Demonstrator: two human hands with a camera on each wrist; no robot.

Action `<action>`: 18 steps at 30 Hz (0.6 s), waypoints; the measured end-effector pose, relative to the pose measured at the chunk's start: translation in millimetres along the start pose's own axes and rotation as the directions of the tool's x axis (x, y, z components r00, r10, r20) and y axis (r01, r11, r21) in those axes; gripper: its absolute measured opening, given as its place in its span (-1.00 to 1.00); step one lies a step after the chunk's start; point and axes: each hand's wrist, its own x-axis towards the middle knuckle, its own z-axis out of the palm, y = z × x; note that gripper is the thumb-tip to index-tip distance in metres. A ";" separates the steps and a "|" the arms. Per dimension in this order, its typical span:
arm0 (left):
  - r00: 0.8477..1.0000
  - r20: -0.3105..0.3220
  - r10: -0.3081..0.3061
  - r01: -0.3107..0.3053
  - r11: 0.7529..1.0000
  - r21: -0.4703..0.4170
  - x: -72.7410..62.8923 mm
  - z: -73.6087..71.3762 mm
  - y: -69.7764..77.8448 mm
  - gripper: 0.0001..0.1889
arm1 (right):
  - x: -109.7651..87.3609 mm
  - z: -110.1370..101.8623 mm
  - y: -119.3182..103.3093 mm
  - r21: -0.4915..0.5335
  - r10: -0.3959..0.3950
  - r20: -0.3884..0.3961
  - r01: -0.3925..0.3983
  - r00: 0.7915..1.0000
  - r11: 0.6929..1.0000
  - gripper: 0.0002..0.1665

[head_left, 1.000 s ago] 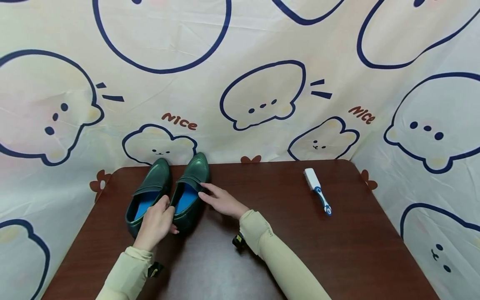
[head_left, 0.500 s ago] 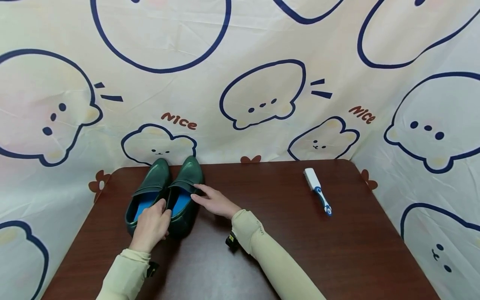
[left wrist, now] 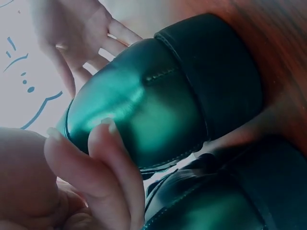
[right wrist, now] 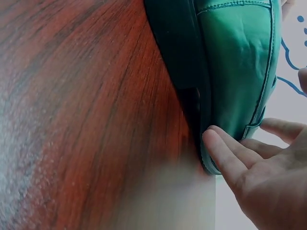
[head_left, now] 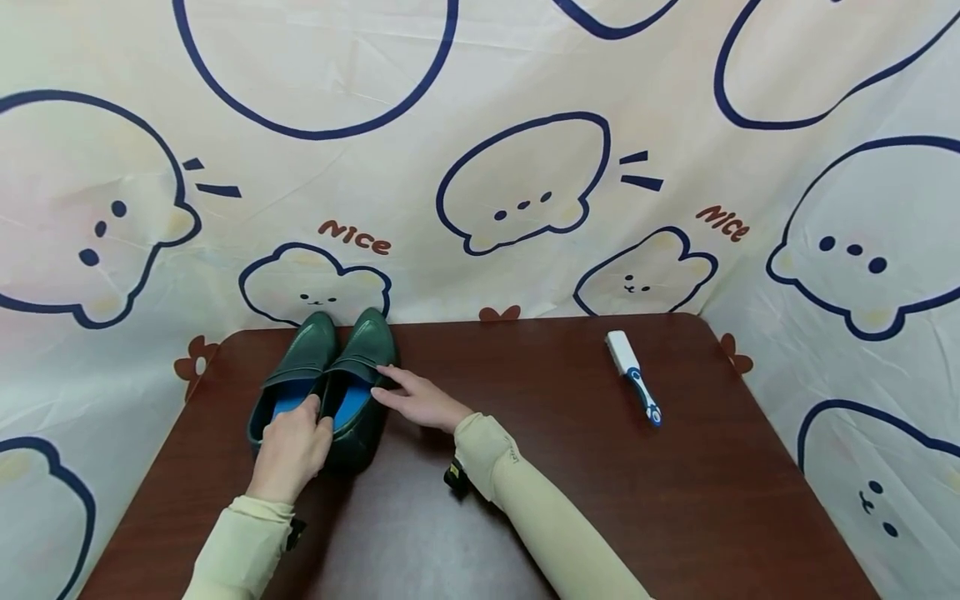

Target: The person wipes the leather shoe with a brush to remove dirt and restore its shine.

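Note:
Two dark green loafers with blue insoles stand side by side, toes toward the wall: the left loafer [head_left: 303, 354] and the right loafer [head_left: 363, 354], close together. My left hand [head_left: 288, 446] holds the right loafer at its heel, and in the left wrist view its bent fingers [left wrist: 115, 167] lie against the shiny heel back. What its thumb does inside the collar is partly hidden. My right hand [head_left: 423, 402] touches the outer side of the same loafer, its fingers [right wrist: 230, 151] fairly straight along the upper in the right wrist view.
A white brush with a blue-and-white handle [head_left: 633, 379] lies at the right of the brown table [head_left: 510, 467]. Behind the table hangs a pale cloth [head_left: 405, 275] with cartoon drawings, its folds reaching the back edge.
The right loafer has slid left, up against the left one, and both hands have shifted left with it. The left loafer and the brush stay put on the table.

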 end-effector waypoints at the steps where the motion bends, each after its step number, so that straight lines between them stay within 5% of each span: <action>1: 1.000 0.008 -0.008 0.008 1.000 -0.003 -0.4 -0.2 -0.5 -0.77 | 0.1 0.4 -0.3 -0.007 0.002 0.004 -0.002 1.000 1.000 -0.23; 7: 0.999 0.027 -0.028 0.028 1.000 -0.008 -2.9 0.1 -3.8 -0.73 | -1.6 1.7 -0.7 -0.046 -0.004 0.029 0.005 1.000 0.999 -0.23; 12: 0.998 -0.054 0.020 -0.018 0.999 0.034 -5.8 -1.5 -6.6 -0.66 | -5.2 -2.3 -0.2 -0.174 -0.045 0.020 0.048 0.999 0.984 -0.21; 15: 0.986 -0.154 0.062 -0.053 0.997 0.059 -10.3 -6.0 -8.7 -0.65 | -12.2 -11.2 -1.2 -0.304 -0.077 -0.019 0.068 0.997 0.950 -0.20; 18: 0.948 -0.287 0.134 -0.109 0.989 0.102 -13.9 -12.0 -12.0 -0.68 | -24.4 -28.3 -2.5 -0.488 -0.135 -0.087 0.076 0.987 0.869 -0.22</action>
